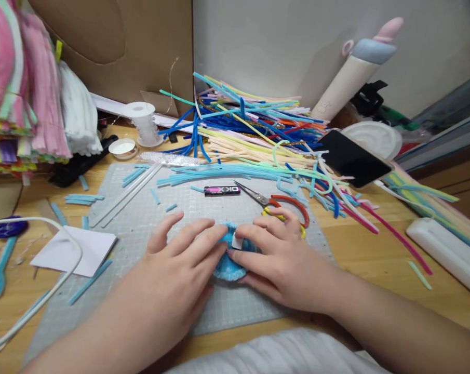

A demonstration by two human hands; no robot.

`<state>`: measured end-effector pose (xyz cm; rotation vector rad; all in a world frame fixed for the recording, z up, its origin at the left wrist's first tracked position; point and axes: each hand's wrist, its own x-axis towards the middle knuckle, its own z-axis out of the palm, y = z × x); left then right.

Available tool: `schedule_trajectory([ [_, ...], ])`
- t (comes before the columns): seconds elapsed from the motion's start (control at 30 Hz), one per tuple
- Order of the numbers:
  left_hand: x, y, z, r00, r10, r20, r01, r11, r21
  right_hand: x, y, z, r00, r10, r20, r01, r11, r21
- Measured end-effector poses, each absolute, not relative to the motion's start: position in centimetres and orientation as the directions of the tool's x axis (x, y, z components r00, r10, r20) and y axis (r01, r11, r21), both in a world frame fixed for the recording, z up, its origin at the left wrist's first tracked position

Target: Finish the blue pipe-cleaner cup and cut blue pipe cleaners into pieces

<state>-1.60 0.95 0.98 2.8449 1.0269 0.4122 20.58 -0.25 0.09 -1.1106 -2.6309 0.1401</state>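
Note:
Both hands meet over a small round piece of fuzzy light-blue craft work at the near middle of the grey cutting mat. My left hand grips its left side, with the thumb side hidden below. My right hand pinches its right side, and a small white piece shows by the right fingertips. Just beyond the right hand lie scissors with orange and yellow handles. A black and pink lighter-sized cylinder marked OKX rests left of them.
Light-blue pipe cleaners lie along the mat's back, before a colourful pile. Clear sticks and folded white paper are left, near a white cable. A phone and a tilted bottle stand right.

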Motion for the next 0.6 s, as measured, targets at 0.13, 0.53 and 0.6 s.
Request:
schedule_trajectory([
  [0.13,-2.1,1.5,0.8,0.760,0.607,0.234,0.588,-0.795,0.152,21.4,0.5,-0.1,-0.651,0.695,0.306,0.696,0.707,-0.124],
  [0.53,-1.2,1.6,1.3,0.754,0.632,0.176,0.632,-0.772,0.065,20.4,-0.6,0.6,-0.586,0.791,0.178,0.736,0.611,-0.291],
  [0.6,-1.3,1.6,1.2,0.761,0.630,0.157,0.629,-0.775,0.062,20.2,-0.7,0.5,-0.577,0.798,0.173,0.742,0.601,-0.297],
])
